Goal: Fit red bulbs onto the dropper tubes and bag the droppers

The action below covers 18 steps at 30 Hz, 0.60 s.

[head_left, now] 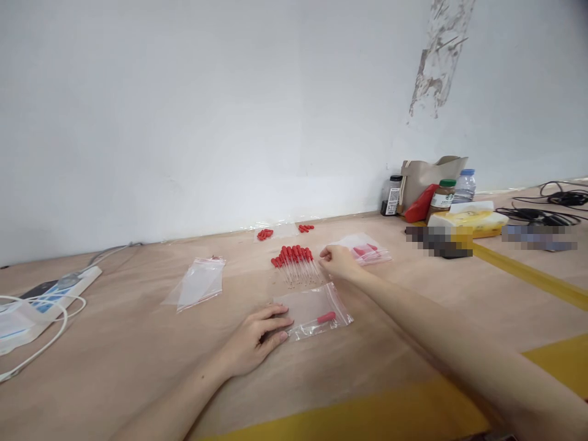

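Observation:
A row of glass droppers with red rubber bulbs (296,253) lies on the table, bulbs pointing to the wall. At the row's right end is my right hand (340,262), fingertips pinched together; whether a dropper is between them is hidden. A clear zip bag (305,303) lies flat nearer to me, with one red bulb (326,317) inside or on it; I cannot tell which. My left hand (260,337) rests with fingers apart on the bag's left edge. Beside my right hand lies a stack of zip bags (381,255) with red bulbs in it.
Flat zip bags (201,285) lie at left. Loose red bulbs (265,234) are near the wall. A power strip (46,309) with white cables is far left. At back right stand a jar (442,199), a water bottle (465,185), a paper bag and a tissue pack (482,228).

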### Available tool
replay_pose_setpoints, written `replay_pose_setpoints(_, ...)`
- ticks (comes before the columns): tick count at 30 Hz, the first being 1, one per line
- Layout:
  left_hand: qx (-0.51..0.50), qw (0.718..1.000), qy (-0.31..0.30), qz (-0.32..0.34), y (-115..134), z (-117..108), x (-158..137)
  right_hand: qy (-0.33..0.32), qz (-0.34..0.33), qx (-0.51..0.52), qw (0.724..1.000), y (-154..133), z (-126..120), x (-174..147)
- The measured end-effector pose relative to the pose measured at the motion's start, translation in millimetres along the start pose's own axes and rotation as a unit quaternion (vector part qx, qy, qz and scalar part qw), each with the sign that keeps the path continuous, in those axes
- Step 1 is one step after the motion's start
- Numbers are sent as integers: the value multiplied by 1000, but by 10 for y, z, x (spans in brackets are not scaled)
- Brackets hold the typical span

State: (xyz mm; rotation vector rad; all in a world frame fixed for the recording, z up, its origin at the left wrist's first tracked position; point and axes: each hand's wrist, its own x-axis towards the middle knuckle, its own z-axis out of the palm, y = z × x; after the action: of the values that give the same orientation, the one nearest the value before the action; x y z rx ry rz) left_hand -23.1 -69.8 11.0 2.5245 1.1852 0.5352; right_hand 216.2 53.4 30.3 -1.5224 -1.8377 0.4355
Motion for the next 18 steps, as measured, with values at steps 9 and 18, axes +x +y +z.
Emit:
replay_pose_setpoints(9, -5, 1000, 16, 21, 8, 4, 9, 0, 136, 6, 991, -72, 435, 515)
replay_pose_setpoints(18, 6, 1000, 9, 17, 27, -5, 9, -6, 155, 48, 987, -97, 472, 588)
